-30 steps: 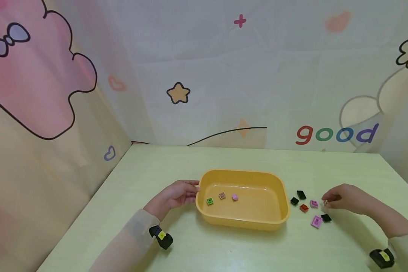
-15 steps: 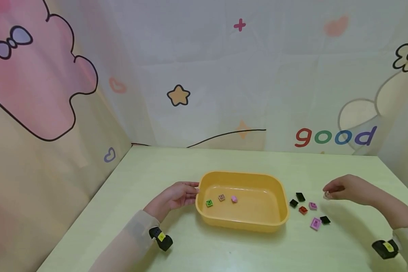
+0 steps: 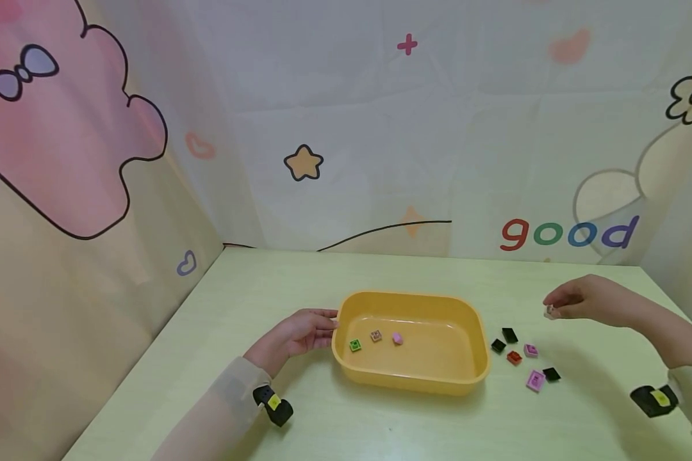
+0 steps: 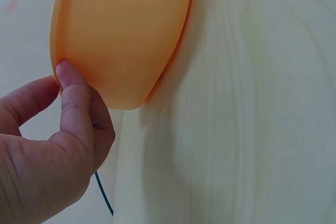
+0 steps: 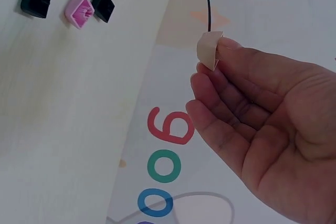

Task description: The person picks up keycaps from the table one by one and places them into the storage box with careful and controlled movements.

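My left hand point(image 3: 300, 330) pinches the left rim of a yellow plastic tray point(image 3: 415, 381) between thumb and fingers, also plain in the left wrist view. Inside the tray lie a green keycap point(image 3: 355, 346), a tan keycap point(image 3: 376, 335) and a pink keycap point(image 3: 397, 339). Raised above the table at the right, my right hand point(image 3: 591, 298) holds a whitish keycap point(image 5: 209, 49) by its thumb and fingertips. On the table below it sit several loose keycaps: a red one point(image 3: 514, 358), a larger pink one point(image 3: 535, 381), a smaller pink one point(image 3: 531, 350) and black ones point(image 3: 510, 335).
The pale wooden table point(image 3: 254, 282) ends at a printed cloth backdrop point(image 3: 346, 128) along the back and sides. The loose keycaps lie between the tray's right end and my right forearm.
My right hand has lifted the whitish keycap off the table and moved it up and toward the back. My left hand and the tray stay in place.
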The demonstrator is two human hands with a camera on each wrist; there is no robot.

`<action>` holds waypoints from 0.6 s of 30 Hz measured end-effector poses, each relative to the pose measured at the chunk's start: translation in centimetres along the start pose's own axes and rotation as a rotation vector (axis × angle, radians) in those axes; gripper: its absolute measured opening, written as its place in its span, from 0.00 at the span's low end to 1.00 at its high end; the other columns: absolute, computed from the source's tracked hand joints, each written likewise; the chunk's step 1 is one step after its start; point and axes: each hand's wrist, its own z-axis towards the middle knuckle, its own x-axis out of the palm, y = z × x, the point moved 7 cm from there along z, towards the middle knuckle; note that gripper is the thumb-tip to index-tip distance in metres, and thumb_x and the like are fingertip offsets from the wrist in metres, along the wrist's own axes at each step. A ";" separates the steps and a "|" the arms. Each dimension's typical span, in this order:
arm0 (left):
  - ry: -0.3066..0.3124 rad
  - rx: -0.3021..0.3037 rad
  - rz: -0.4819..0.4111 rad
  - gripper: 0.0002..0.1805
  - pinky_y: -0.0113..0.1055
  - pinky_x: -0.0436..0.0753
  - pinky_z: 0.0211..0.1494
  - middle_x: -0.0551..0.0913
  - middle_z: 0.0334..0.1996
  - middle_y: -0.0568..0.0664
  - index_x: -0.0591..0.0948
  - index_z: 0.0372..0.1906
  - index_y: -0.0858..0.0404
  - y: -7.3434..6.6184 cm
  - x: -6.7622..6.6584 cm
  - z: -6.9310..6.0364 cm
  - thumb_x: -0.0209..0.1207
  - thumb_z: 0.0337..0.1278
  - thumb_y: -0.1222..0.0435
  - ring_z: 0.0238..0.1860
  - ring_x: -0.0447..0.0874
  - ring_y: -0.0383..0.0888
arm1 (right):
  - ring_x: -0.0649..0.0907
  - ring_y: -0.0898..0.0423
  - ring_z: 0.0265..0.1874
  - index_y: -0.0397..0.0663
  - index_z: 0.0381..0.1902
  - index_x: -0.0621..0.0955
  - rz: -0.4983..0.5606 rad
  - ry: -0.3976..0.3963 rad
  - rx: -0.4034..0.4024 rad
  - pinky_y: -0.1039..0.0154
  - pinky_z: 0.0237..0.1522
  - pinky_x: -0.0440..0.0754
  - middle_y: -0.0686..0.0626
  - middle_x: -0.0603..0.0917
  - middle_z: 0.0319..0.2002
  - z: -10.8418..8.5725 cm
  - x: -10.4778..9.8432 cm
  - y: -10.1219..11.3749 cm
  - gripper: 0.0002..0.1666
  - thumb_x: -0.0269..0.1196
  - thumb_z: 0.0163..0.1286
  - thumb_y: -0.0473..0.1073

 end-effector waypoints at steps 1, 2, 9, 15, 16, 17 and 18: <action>0.002 0.000 0.000 0.26 0.24 0.88 0.37 0.86 0.38 0.47 0.70 0.72 0.72 0.0 0.0 0.0 0.53 0.72 0.72 0.33 0.84 0.36 | 0.88 0.56 0.39 0.30 0.52 0.83 0.006 0.002 -0.004 0.65 0.41 0.89 0.46 0.91 0.42 0.0 -0.2 0.1 0.20 0.66 0.71 0.43; 0.002 -0.001 -0.001 0.26 0.24 0.88 0.37 0.87 0.38 0.47 0.70 0.72 0.72 0.0 0.0 0.0 0.53 0.72 0.72 0.33 0.85 0.36 | 0.88 0.56 0.39 0.31 0.52 0.83 0.006 0.003 0.000 0.63 0.42 0.89 0.47 0.91 0.42 0.1 -0.4 0.2 0.20 0.66 0.71 0.43; 0.007 0.003 0.000 0.26 0.24 0.88 0.38 0.87 0.39 0.48 0.70 0.72 0.72 0.0 0.0 0.0 0.54 0.72 0.72 0.33 0.86 0.36 | 0.88 0.56 0.40 0.32 0.52 0.84 -0.030 -0.006 -0.032 0.67 0.41 0.88 0.48 0.91 0.43 0.5 -2.0 1.4 0.19 0.65 0.72 0.42; 0.000 0.006 -0.003 0.26 0.25 0.89 0.39 0.88 0.40 0.49 0.70 0.71 0.72 0.0 0.0 -0.1 0.54 0.72 0.72 0.34 0.86 0.36 | 0.84 0.67 0.35 0.35 0.53 0.85 -0.053 -0.030 -0.036 0.74 0.38 0.84 0.51 0.90 0.42 1.0 -3.4 2.6 0.18 0.67 0.71 0.43; 0.003 0.009 -0.004 0.26 0.25 0.89 0.39 0.88 0.39 0.49 0.70 0.71 0.73 0.0 0.0 -0.1 0.54 0.72 0.72 0.34 0.86 0.36 | 0.84 0.67 0.35 0.36 0.52 0.85 -0.054 -0.037 -0.040 0.74 0.38 0.84 0.52 0.90 0.42 1.1 -3.7 2.8 0.18 0.67 0.70 0.42; 0.008 0.013 -0.004 0.26 0.24 0.89 0.39 0.88 0.39 0.48 0.70 0.71 0.73 -0.1 0.0 -0.1 0.54 0.72 0.73 0.34 0.86 0.36 | 0.84 0.67 0.35 0.36 0.52 0.85 -0.056 -0.044 -0.043 0.74 0.38 0.84 0.52 0.90 0.41 1.2 -3.9 3.0 0.18 0.67 0.70 0.42; 0.013 0.017 -0.006 0.26 0.24 0.89 0.39 0.87 0.39 0.48 0.69 0.71 0.74 -0.1 0.1 -0.2 0.53 0.72 0.73 0.34 0.86 0.36 | 0.83 0.67 0.35 0.37 0.52 0.85 -0.061 -0.050 -0.037 0.75 0.38 0.84 0.52 0.90 0.41 1.3 -4.2 3.2 0.18 0.67 0.70 0.43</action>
